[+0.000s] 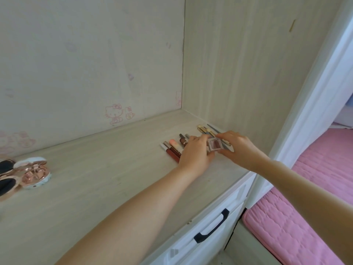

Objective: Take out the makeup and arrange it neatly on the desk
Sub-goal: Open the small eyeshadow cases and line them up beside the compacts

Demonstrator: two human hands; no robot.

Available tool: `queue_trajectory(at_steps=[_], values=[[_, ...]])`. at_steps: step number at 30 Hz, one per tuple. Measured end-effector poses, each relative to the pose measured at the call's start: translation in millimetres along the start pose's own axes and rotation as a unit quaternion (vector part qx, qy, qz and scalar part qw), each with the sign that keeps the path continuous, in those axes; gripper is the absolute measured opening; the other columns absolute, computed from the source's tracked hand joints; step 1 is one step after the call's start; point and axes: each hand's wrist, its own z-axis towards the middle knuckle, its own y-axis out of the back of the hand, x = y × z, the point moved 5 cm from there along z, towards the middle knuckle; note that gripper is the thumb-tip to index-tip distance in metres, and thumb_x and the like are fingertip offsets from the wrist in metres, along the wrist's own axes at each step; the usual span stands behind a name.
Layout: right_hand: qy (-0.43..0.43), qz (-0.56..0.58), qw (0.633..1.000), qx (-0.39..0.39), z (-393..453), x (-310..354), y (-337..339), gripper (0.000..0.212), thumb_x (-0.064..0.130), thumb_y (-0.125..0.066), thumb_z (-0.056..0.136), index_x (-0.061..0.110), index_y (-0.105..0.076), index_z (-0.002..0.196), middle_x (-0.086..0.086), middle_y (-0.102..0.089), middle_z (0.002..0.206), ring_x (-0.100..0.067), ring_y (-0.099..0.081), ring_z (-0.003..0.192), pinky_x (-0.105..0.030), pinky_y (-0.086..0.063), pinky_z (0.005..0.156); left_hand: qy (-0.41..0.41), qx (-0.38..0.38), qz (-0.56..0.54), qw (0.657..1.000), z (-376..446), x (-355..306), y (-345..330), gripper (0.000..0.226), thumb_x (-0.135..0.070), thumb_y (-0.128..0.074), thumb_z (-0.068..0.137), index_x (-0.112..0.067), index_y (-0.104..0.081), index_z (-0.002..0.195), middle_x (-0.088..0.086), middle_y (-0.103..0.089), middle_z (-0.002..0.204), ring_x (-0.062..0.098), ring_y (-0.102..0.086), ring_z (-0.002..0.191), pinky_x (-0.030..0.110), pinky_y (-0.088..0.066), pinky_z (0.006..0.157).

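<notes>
The pale wood surface [80, 180] runs along the wall, beside a pink bed [298, 222]. Round compacts [36, 175] sit far to the left. Near the right corner both hands — the left hand [196, 152] and the right hand [240, 148] — pinch a small clear blush box [214, 144], just above the row of lipsticks [174, 150] and brushes [207, 131].

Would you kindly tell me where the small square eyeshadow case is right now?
The eyeshadow case is held between both hands, left hand and right hand, over the desk's right end, beside the row of lip tubes.
</notes>
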Motion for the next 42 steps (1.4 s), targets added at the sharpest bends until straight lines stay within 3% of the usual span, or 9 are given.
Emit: queue_trajectory(at_steps=[4, 7, 10, 13, 17, 22, 30, 35, 42], values=[[0.009, 0.041, 0.999, -0.027, -12.3, 29.0, 5.2, 0.044, 0.026, -0.068, 0.087, 0.015, -0.058, 0.128, 0.000, -0.061, 0.117, -0.011, -0.056, 0.099, -0.017, -0.036, 0.084, 0.053, 0.002, -0.171, 0.984, -21.9, 7.0, 24.7, 0.047, -0.019, -0.067, 0.086, -0.018, -0.052, 0.130, 0.002, -0.066, 0.115, 0.004, -0.054, 0.104, 0.023, -0.044, 0.091], [0.021, 0.050, 0.998, -0.037, -18.4, 57.2, 6.1, 0.046, 0.029, -0.067, 0.087, 0.016, -0.056, 0.131, 0.004, -0.059, 0.122, 0.001, -0.048, 0.098, -0.015, -0.037, 0.086, 0.131, -0.011, -0.314, 0.940, -43.4, 14.2, 45.3, 0.039, -0.021, -0.066, 0.088, -0.019, -0.056, 0.126, 0.005, -0.068, 0.112, 0.013, -0.064, 0.097, 0.032, -0.053, 0.084], [0.054, 0.072, 0.995, -0.041, -20.7, 92.8, 6.6, 0.046, 0.027, -0.068, 0.087, 0.017, -0.056, 0.130, 0.003, -0.060, 0.120, -0.005, -0.054, 0.099, -0.021, -0.045, 0.088, 0.200, -0.058, -0.453, 0.867, -68.9, 19.8, 72.3, 0.025, -0.015, -0.062, 0.091, -0.014, -0.061, 0.116, 0.014, -0.070, 0.102, 0.026, -0.071, 0.085, 0.037, -0.060, 0.074], [0.080, 0.091, 0.992, -0.044, -20.7, 126.6, 3.5, 0.044, 0.024, -0.070, 0.086, 0.017, -0.058, 0.127, 0.005, -0.060, 0.113, -0.008, -0.057, 0.096, -0.018, -0.045, 0.085, 0.220, -0.064, -0.518, 0.824, -91.3, 24.6, 100.1, 0.021, -0.014, -0.064, 0.091, -0.003, -0.067, 0.108, 0.018, -0.073, 0.097, 0.028, -0.072, 0.087, 0.034, -0.059, 0.078], [0.094, 0.126, 0.987, -0.040, -21.9, 163.5, -5.1, 0.047, 0.023, -0.069, 0.086, 0.019, -0.055, 0.130, 0.009, -0.058, 0.117, -0.006, -0.057, 0.101, -0.014, -0.044, 0.087, 0.228, -0.056, -0.566, 0.790, -121.4, 33.7, 133.8, 0.015, -0.011, -0.066, 0.089, -0.002, -0.070, 0.100, 0.017, -0.073, 0.097, 0.030, -0.071, 0.091, 0.033, -0.058, 0.080], [0.080, 0.118, 0.987, -0.081, -29.1, 212.5, -22.1, 0.055, 0.021, -0.071, 0.083, 0.025, -0.050, 0.134, 0.013, -0.056, 0.113, -0.005, -0.055, 0.099, -0.032, -0.053, 0.082, 0.229, -0.097, -0.569, 0.784, -158.2, 50.8, 168.2, 0.018, -0.005, -0.067, 0.086, 0.002, -0.068, 0.103, 0.019, -0.073, 0.099, 0.032, -0.070, 0.094, 0.032, -0.058, 0.079], [0.031, 0.187, 0.980, -0.061, -35.5, 295.4, -53.9, 0.053, 0.044, -0.067, 0.082, 0.030, -0.050, 0.131, 0.018, -0.055, 0.114, 0.002, -0.056, 0.093, -0.023, -0.052, 0.078, 0.252, -0.161, -0.562, 0.771, -215.3, 84.0, 215.1, 0.027, 0.000, -0.072, 0.078, 0.004, -0.065, 0.103, 0.020, -0.072, 0.099, 0.030, -0.071, 0.091, 0.029, -0.057, 0.073], [0.035, 0.234, 0.971, -0.035, -31.3, 335.7, -65.1, 0.039, 0.036, -0.071, 0.081, 0.029, -0.059, 0.117, 0.018, -0.059, 0.107, 0.001, -0.059, 0.091, -0.022, -0.052, 0.078, 0.268, -0.156, -0.586, 0.749, -246.7, 98.9, 238.7, 0.012, -0.008, -0.064, 0.088, 0.002, -0.068, 0.094, 0.022, -0.071, 0.100, 0.032, -0.070, 0.092, 0.032, -0.057, 0.077], [0.123, 0.272, 0.954, 0.025, -35.5, 388.7, -86.4, 0.054, 0.017, -0.070, 0.081, 0.031, -0.051, 0.129, 0.017, -0.055, 0.114, 0.004, -0.054, 0.104, -0.012, -0.047, 0.085, 0.299, -0.150, -0.602, 0.725, -286.2, 121.3, 269.7, 0.037, -0.015, -0.068, 0.082, 0.008, -0.063, 0.111, 0.026, -0.068, 0.108, 0.038, -0.067, 0.100, 0.035, -0.057, 0.081]])
